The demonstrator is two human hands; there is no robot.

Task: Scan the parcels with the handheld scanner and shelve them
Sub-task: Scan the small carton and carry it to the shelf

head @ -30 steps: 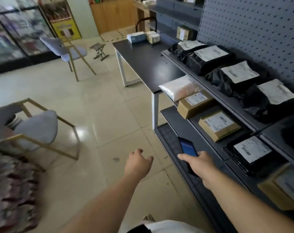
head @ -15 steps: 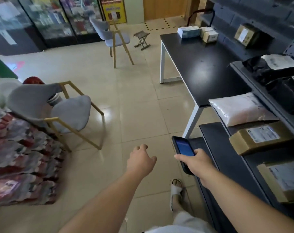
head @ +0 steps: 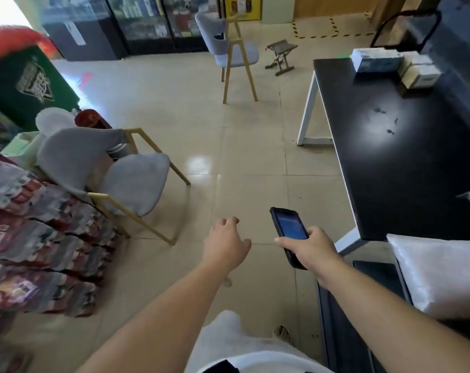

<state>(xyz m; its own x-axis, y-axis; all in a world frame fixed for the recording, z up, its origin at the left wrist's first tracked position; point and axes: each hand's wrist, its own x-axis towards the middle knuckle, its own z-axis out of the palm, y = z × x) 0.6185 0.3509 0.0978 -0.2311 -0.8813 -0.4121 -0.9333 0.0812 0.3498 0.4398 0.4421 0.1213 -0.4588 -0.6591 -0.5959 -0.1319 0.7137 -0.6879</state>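
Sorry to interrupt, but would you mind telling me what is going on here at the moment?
A person is partway through scanning and shelving parcels. Their right hand grips the handheld scanner, screen lit, while the left hand reaches forward holding nothing, fingers loosely curled. Both are out over the tiled floor, not over any parcel. A white parcel lies on the shelf at the right, beside the black table.

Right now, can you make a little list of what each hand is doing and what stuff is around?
right hand: grips the handheld scanner, screen lit blue
left hand: holds nothing, fingers loosely curled, above the floor
white parcel: lies on the shelf at the right edge
black table: holds small boxes at its far end
near chair: grey, to the left
far chair: grey, by the glass-door fridges
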